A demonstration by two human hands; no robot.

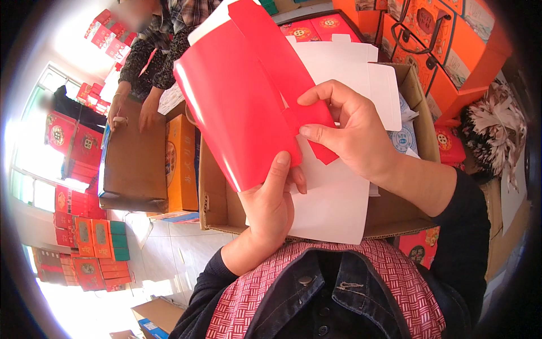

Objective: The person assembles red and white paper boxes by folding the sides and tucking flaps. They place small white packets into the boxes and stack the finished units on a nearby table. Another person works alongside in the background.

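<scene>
A glossy red folding paper box (231, 96), flattened and partly folded, is held up in front of me. My left hand (268, 206) grips its lower edge, thumb on the red face and fingers behind. My right hand (358, 127) is closed at the narrow red flap on the right side, with forefinger and thumb on it. A slit shows between this flap and the main panel. Beneath lie white card blanks (333, 209) with tabs, resting over an open brown carton (217, 212).
Blue-and-white round-patterned packets (402, 138) sit inside the carton. Orange gift boxes (466, 62) with handles are stacked at the right. To the left, another person's hands (149, 113) rest on a brown carton (132, 164). Red boxes (84, 271) are piled by the window.
</scene>
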